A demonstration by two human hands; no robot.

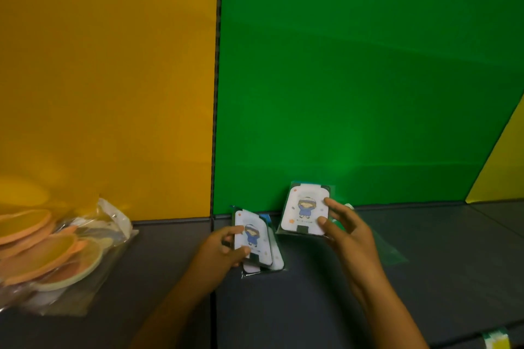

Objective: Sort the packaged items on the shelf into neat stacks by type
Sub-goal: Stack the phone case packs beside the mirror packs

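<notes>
While the right hand pinches one card packet upright, near the shelf's back edge, its matching stack lies just left. The left hand grips that stack, long axis running front to back.

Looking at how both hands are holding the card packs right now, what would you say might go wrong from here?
1. The left hand grips a fanned small stack; the lower packs could slip out of that grip.
2. The right hand pinches its card pack near one edge, so the glossy sleeve may slide.
3. The bagged orange pieces lie loosely heaped and could spread.
</notes>
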